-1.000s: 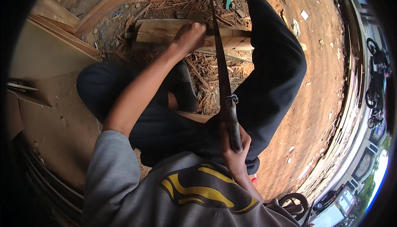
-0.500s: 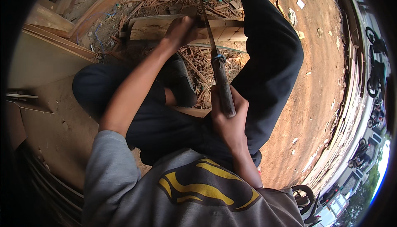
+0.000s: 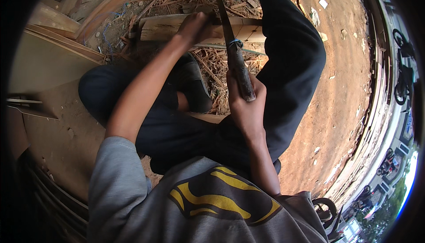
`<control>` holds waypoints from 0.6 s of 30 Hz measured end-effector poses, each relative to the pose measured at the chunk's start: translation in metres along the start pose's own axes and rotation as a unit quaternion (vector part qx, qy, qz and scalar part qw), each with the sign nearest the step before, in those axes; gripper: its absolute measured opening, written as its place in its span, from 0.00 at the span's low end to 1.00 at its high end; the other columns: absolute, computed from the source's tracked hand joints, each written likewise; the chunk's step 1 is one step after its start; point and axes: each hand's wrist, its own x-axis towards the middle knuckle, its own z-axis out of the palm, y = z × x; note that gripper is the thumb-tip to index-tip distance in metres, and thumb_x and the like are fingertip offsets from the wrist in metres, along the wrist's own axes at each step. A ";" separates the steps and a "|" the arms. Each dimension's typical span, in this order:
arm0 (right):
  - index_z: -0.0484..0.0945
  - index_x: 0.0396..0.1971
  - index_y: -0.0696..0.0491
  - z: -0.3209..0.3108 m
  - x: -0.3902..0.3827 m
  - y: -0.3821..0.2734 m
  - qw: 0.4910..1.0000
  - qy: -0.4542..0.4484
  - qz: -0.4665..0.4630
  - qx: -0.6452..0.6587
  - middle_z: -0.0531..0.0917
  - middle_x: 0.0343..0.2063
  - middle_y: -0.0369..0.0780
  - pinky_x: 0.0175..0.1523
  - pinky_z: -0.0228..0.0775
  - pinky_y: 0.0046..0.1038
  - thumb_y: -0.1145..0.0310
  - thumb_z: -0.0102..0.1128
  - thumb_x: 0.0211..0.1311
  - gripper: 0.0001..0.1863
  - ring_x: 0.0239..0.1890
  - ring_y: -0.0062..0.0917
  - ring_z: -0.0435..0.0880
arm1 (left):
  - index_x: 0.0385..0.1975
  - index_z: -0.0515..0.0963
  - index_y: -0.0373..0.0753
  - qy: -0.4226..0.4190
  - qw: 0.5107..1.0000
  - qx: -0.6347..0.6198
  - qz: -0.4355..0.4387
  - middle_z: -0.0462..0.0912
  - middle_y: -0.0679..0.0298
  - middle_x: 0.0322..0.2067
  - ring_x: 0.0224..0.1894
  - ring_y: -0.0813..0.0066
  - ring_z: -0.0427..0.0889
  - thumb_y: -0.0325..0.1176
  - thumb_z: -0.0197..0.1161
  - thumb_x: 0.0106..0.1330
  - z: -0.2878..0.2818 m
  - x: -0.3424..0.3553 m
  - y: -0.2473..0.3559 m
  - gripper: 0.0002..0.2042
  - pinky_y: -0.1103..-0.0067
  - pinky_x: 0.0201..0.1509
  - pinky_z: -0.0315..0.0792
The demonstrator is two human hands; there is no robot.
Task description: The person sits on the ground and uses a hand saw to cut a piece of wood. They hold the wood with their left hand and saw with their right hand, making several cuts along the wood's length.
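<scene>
A: Two hands at work, seen from the head camera. The right hand [image 3: 246, 106] is clamped round the dark handle of a long knife [image 3: 230, 39], blade pointing to twelve o'clock.

B: And the left hand [image 3: 195, 25]?

A: Reached out to eleven o'clock, fingers closed down on a pale wood block [image 3: 164, 28]. The blade crosses the block's right part, just beside those fingers.

B: Tight spacing. My judgement: keep the holding fingers well to the side of the edge, press the block flat so it cannot roll, and let the blade come down straight rather than twisting.

A: Agreed, and a firm wrist; the handle has a blue binding [image 3: 234, 44] near the blade, so the grip should sit below it, as it does.

B: What is underneath?

A: Bare reddish dirt ground [image 3: 336, 110] from one to five o'clock, scattered with small scraps. Round the block, a litter of wood shavings [image 3: 221, 68]. A dark shoe [image 3: 192, 84] rests at the centre.

B: Surroundings?

A: Outdoors. Flat boards [image 3: 40, 66] at nine o'clock, parked motorbikes [image 3: 400, 44] at the far rim near three o'clock.
</scene>
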 end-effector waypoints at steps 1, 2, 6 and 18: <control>0.74 0.23 0.63 -0.006 -0.009 0.002 1.000 -0.002 0.002 0.006 0.71 0.12 0.37 0.24 0.60 0.21 0.72 0.57 0.58 0.09 0.19 0.10 0.65 | 0.21 0.74 0.32 0.001 0.996 0.085 0.027 0.74 0.52 0.19 0.22 0.67 0.74 0.46 0.60 0.57 0.000 0.002 -0.002 0.19 0.70 0.28 0.67; 0.74 0.24 0.62 -0.013 -0.028 0.001 1.000 -0.004 0.011 0.012 0.71 0.13 0.35 0.24 0.60 0.20 0.72 0.57 0.58 0.09 0.20 0.10 0.65 | 0.20 0.75 0.31 0.016 0.991 0.124 0.044 0.75 0.50 0.19 0.20 0.64 0.75 0.45 0.63 0.55 -0.002 0.008 -0.010 0.19 0.69 0.27 0.67; 0.74 0.25 0.62 -0.024 -0.060 -0.003 1.000 -0.009 0.026 -0.003 0.70 0.14 0.33 0.25 0.59 0.18 0.73 0.57 0.58 0.07 0.21 0.09 0.65 | 0.18 0.75 0.32 0.087 0.983 0.124 0.102 0.76 0.50 0.17 0.16 0.66 0.70 0.38 0.61 0.57 0.011 0.010 -0.023 0.14 0.71 0.23 0.65; 0.73 0.25 0.61 -0.029 -0.054 -0.013 0.998 -0.006 0.056 -0.004 0.69 0.16 0.30 0.25 0.57 0.18 0.71 0.56 0.61 0.09 0.21 0.08 0.64 | 0.26 0.78 0.33 -0.022 0.921 0.390 0.001 0.81 0.51 0.23 0.30 0.58 0.83 0.39 0.68 0.50 0.008 0.008 0.013 0.14 0.71 0.34 0.77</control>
